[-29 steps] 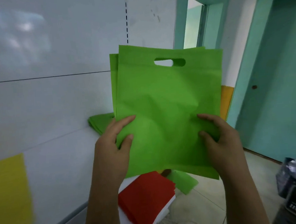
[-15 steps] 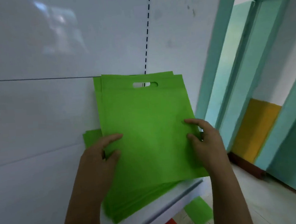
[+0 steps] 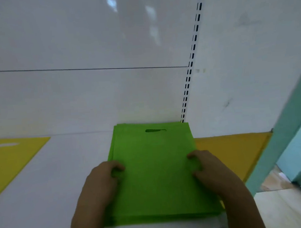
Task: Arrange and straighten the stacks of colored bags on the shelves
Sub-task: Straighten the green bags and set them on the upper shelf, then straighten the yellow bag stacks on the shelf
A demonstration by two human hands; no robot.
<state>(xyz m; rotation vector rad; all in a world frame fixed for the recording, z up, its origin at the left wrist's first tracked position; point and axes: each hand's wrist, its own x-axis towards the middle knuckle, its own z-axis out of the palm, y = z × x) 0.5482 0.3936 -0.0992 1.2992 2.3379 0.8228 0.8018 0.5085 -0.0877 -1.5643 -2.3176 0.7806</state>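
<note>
No readable text anywhere.

The green bags [image 3: 155, 170], yellow bags [image 3: 10, 159], orange bags [image 3: 227, 153] and white shelf panel [image 3: 87, 38] carry no lettering, labels or numbers.

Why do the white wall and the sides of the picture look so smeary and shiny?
In the head view, pale glare patches shine on the glossy white back panel; the yellow bags at the left edge and the floor at the right look streaked with motion blur; the green bag stack between the left hand and right hand is sharper, though still soft.
</note>
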